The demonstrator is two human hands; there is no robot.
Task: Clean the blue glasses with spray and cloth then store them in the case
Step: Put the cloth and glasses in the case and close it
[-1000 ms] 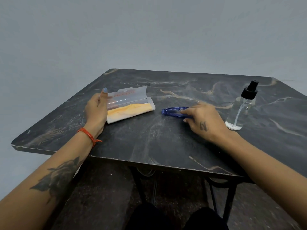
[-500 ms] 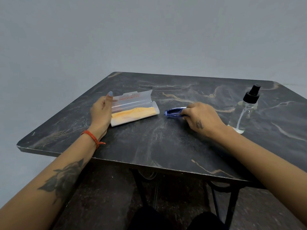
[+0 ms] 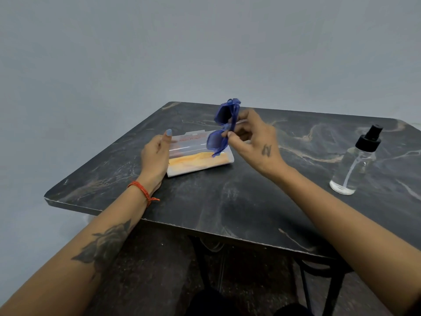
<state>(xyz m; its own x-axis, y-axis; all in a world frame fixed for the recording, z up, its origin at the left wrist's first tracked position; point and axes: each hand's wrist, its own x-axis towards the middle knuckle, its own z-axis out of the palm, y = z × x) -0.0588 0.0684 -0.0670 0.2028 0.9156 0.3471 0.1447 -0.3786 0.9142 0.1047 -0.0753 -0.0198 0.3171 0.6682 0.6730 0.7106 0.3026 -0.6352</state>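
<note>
Right hand (image 3: 255,142) pinches the blue glasses (image 3: 222,128) at the bridge, fingers curled on the frame; glasses held clear of the surface (image 3: 227,201), arms folded, one lens above the grip and one below it; lower tip hangs over the open case (image 3: 200,156), not touching as far as can be told.

Left hand (image 3: 155,156) holds nothing; fingers straight, resting against the end of the case away from the grip, on the surface.

Case lies open just below and beside the grip; orange cloth (image 3: 196,161) inside it, folded flat; spray bottle (image 3: 355,160) upright, well apart from the grip on its outer side, cap on, some clear liquid at the bottom.

Progress, judged: early stage; glasses picked up and nothing more; no wet on the lenses visible, though too small to be sure; cloth not yet taken out, bottle untouched.

Left to do: spray lenses; wipe with cloth; lay glasses in case; shut lid.
</note>
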